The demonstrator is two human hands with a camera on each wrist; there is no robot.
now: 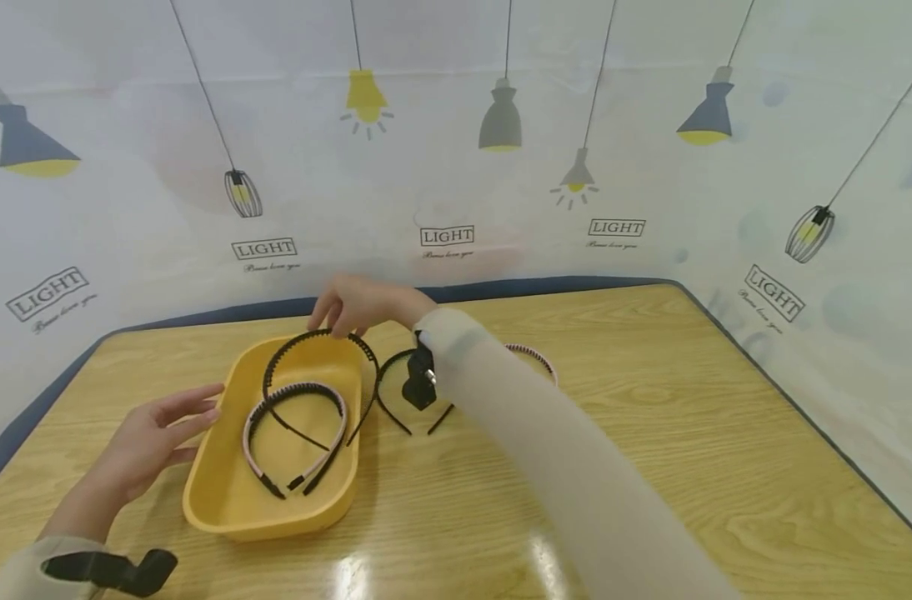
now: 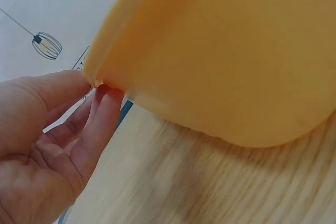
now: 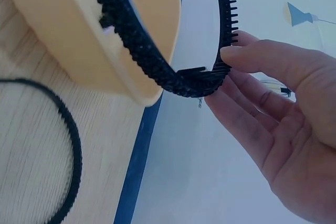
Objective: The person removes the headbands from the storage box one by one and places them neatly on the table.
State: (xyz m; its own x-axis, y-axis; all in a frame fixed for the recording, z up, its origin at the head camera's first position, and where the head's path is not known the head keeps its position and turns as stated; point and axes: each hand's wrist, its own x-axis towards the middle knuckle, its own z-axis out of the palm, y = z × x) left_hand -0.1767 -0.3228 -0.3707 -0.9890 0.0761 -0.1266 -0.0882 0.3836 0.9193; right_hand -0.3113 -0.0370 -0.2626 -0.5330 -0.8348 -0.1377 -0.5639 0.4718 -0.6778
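White sheeting printed with hanging lamps and the word LIGHT runs behind and around our wooden table, with a dark blue strip along its far edge.

On the table sits a yellow tray. Our left hand lies at the tray's left side, fingers nearly straight; in the left wrist view the thumb and fingertips touch the tray's rim at a corner, a loose, wide grip holding nothing else.

Our right hand reaches across over the tray's far edge. Its grip is narrow, thumb and fingers pinching the top of a black toothed headband. The right wrist view shows the comb teeth just past the thumb, and the band arching over the tray's rim. The headband's legs slope down into the tray, its ends near the middle.

A pink headband with a dark inner side lies flat in the tray, crossing the black one. Just right of the tray, on the bare table, lies a thin black headband, partly behind our sleeve. A second pink band peeks out beyond the sleeve.
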